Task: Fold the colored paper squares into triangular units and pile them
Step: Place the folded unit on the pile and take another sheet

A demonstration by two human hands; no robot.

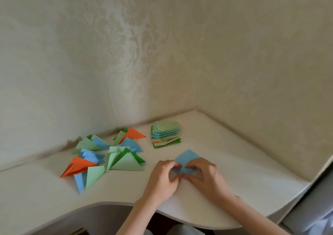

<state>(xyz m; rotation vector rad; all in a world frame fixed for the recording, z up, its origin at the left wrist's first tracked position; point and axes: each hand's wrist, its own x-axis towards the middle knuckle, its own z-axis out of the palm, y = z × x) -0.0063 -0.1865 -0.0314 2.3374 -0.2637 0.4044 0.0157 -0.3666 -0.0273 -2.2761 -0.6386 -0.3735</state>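
1. Pinching the near part of a blue paper square, the left hand and the right hand meet over it, fingers curled, thumbs and fingertips closed on the sheet.
2. The blue sheet lies on the white desk turned like a diamond, its far corner pointing to the wall and its near corner hidden under the fingers.
3. Just beyond the hands stands a stack of unfolded squares, light green on top, with blue, orange and dark green edges lower down.
4. Left of the hands a loose pile of folded triangles spreads across the desk: light green, blue, dark green and two orange ones, overlapping at many angles.
5. Patterned cream wallpaper covers the corner walls behind the desk.
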